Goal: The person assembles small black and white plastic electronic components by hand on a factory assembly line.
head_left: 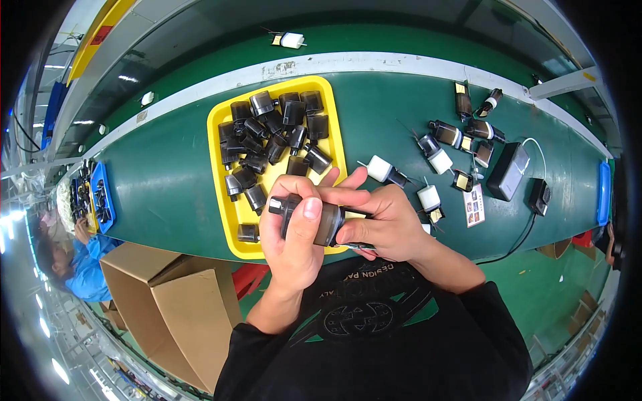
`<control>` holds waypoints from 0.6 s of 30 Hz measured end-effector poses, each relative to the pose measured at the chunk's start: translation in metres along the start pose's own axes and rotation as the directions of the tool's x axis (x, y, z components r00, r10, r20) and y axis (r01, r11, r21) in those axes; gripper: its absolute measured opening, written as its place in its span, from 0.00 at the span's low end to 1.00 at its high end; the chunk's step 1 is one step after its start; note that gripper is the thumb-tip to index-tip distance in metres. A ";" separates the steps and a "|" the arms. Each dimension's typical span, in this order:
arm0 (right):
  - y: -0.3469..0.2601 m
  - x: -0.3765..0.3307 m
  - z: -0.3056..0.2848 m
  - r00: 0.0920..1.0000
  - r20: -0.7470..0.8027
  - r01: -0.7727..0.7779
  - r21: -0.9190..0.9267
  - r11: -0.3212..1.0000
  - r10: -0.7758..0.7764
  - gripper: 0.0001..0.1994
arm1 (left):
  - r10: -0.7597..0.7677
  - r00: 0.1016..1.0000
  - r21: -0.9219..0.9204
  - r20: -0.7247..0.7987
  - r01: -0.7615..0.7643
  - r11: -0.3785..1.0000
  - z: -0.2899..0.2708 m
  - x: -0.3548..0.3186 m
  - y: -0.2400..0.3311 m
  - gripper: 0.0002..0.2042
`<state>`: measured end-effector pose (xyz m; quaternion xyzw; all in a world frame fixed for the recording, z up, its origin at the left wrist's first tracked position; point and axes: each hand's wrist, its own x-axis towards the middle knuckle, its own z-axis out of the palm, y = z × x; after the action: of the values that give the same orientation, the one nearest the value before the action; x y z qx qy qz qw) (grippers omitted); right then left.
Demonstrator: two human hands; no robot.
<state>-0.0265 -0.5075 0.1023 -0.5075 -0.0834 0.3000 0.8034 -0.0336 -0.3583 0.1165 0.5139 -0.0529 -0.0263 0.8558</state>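
Observation:
In front of my chest, over the near edge of the yellow tray (235, 242), both hands hold one smoky, see-through plastic cartridge (328, 224). My left hand (291, 257) is closed round its narrower spout end, thumb pressed on its side. My right hand (394, 224) pinches the other end, where a cream-coloured patch and a dark part show between the fingers. The cartridge lies roughly sideways, and the fingers hide some of it. Inside the tray are several dark see-through plastic shells (318, 158), each with a short spout, loosely piled.
Right of the hands, white cylinders with wires (380, 168) and dark cartridges (447, 133) lie scattered on the green table (160, 194). Beyond them are a dark box (508, 172), a black adapter (540, 196) with a cable, and a picture card (474, 206). A cardboard box (194, 321) stands at lower left; a blue-sleeved person (90, 267) sits beyond.

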 end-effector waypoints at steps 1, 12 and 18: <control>0.001 -0.001 0.001 1.000 0.002 0.000 0.004 1.000 0.000 0.21 | -0.001 1.000 0.004 -0.002 0.001 1.000 0.003 0.000 0.002 0.07; 0.004 0.003 -0.003 0.941 0.053 0.337 -0.114 0.935 -0.333 0.26 | -0.035 0.999 0.130 0.004 0.034 0.991 0.021 0.008 0.018 0.09; 0.004 0.012 -0.001 0.983 -0.025 0.183 0.288 0.940 -0.184 0.22 | -0.007 0.999 0.186 0.052 -0.002 0.983 0.017 0.024 0.009 0.07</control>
<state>-0.0179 -0.4999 0.0961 -0.3742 -0.0863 0.2334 0.8933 -0.0115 -0.3717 0.1336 0.5908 -0.0770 -0.0359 0.8023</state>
